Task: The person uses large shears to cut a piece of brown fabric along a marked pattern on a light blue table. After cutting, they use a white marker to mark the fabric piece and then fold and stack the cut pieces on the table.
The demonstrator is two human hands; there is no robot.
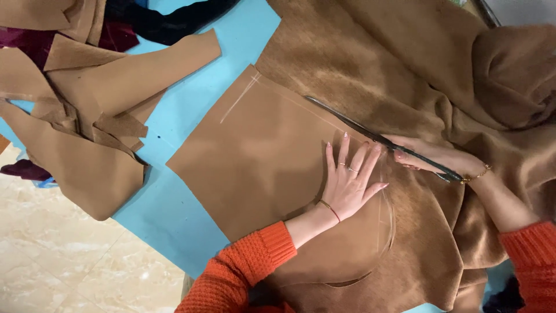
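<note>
Head view. The left hand (349, 181) lies flat, fingers spread wide, palm down on the smooth tan fabric panel (260, 156), holding nothing. It presses the panel just beside the chalk line (301, 104) that runs from 10 o'clock toward 4 o'clock across the cloth.

The right hand (431, 157) is closed around the handles of the long tailor's scissors (379, 139). The blades are nearly closed; whether they bite cloth cannot be told. Their long axis points from the right hand toward 10 o'clock, lying close along the chalk line. The scissor tip sits well ahead of both hands, at 11 o'clock from the left hand. The right hand is the nearer of the two to the blades; the left fingertips rest just beside the blade's midsection.

The panel lies on the blue table surface (185, 203), overlapping the fuzzy brown fabric (405, 64) at 1 o'clock. Tan offcuts (92, 116) lie well apart at 9 o'clock. Both sleeves are orange knit.
</note>
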